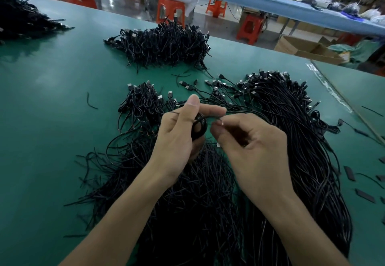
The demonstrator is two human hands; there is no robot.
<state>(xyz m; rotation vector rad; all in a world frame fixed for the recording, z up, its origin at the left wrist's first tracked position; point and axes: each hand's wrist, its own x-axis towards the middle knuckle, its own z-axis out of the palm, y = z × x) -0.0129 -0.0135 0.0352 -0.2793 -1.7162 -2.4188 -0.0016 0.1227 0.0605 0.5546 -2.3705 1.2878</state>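
At the centre of the frame, the left hand (180,132) gripped a coiled black cable (199,127) between thumb and fingers. The right hand (250,140), just right of it, pinched the cable's loose end (218,118).

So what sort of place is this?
Likely a cable-assembly workshop: heaps of black USB cables on a green worktable, the left hand holding a coiled cable, orange stools at other benches.

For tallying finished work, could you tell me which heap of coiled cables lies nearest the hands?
The small heap beside the left hand; the big heap and far-left heap lie farther off.
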